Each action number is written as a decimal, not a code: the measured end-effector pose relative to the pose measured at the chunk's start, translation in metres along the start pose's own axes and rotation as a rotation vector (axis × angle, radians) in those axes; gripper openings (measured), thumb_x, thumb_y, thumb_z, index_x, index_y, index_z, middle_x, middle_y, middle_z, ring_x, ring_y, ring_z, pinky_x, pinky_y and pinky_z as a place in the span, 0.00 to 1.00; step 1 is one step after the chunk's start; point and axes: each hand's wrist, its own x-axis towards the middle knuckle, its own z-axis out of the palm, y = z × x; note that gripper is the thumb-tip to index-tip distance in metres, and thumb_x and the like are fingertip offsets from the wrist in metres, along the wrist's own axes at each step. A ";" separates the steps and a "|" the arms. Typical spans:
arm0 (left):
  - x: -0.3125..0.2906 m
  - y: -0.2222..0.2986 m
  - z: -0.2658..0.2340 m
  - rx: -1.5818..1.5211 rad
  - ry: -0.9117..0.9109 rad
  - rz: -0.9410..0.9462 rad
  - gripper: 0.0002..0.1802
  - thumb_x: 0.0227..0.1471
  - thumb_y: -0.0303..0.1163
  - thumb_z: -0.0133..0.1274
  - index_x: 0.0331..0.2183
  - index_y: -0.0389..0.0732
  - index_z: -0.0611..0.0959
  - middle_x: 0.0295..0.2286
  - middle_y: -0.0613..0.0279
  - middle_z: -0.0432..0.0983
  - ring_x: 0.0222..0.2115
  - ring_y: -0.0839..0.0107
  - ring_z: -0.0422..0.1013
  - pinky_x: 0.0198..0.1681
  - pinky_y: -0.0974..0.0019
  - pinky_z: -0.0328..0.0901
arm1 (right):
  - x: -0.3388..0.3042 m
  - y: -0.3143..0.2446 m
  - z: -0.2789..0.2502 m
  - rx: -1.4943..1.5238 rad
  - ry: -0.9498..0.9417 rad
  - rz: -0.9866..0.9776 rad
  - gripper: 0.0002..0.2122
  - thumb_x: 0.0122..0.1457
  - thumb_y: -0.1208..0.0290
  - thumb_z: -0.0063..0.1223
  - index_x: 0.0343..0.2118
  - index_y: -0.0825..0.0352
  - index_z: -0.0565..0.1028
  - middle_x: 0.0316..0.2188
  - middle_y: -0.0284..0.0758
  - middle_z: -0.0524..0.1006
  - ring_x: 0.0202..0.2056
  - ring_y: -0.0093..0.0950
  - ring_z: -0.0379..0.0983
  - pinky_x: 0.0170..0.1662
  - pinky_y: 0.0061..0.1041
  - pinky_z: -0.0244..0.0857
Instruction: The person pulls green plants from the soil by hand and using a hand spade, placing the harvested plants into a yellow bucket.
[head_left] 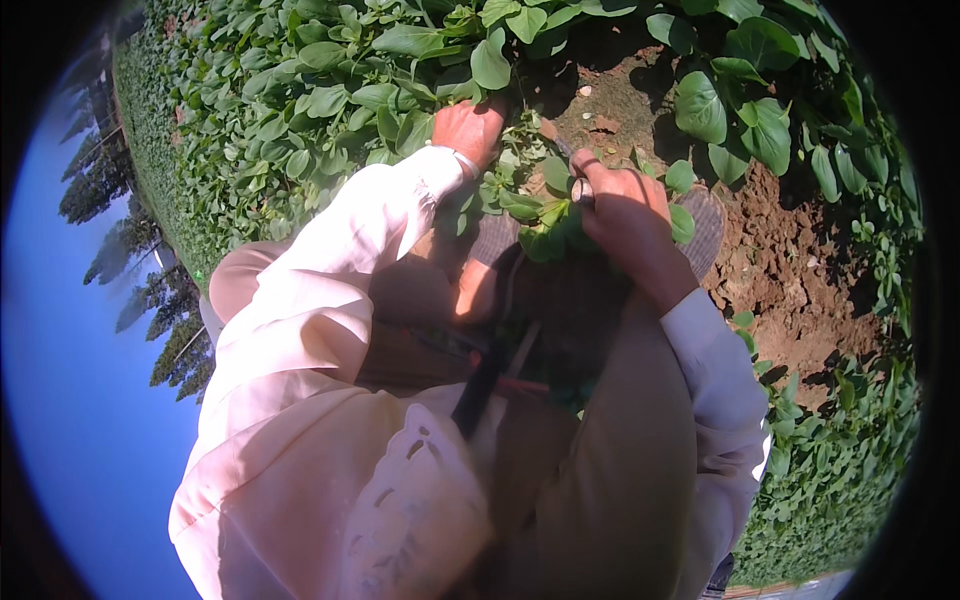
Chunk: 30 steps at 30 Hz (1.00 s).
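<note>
My left hand (470, 132) reaches into low, broad-leaved green plants (405, 105), its back toward me. Leaves and shade hide its fingers, so what they hold does not show. To its right, my right hand (630, 210) is closed around the handle of a hand tool (582, 191). A thin, dark metal part of the tool points away toward the soil between my hands; its full shape is hard to make out. Small weedy leaves (522, 150) lie between the two hands. Just below them, a leafy green plant (545, 225) sits beside my right hand.
Bare brown soil (785, 280) with clods runs along the right, bordered by more leafy plants (765, 125). My shoes (706, 228) and bent knees are close under my hands. Dense crop rows stretch left toward trees (105, 185).
</note>
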 end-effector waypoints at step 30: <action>-0.052 -0.025 0.014 -0.052 -0.145 0.088 0.24 0.32 0.26 0.61 0.38 0.36 0.74 0.28 0.45 0.76 0.33 0.45 0.73 0.36 0.49 0.66 | -0.011 -0.010 -0.002 -0.026 -0.206 -0.023 0.14 0.53 0.70 0.50 0.45 0.58 0.73 0.28 0.41 0.77 0.36 0.43 0.74 0.42 0.41 0.64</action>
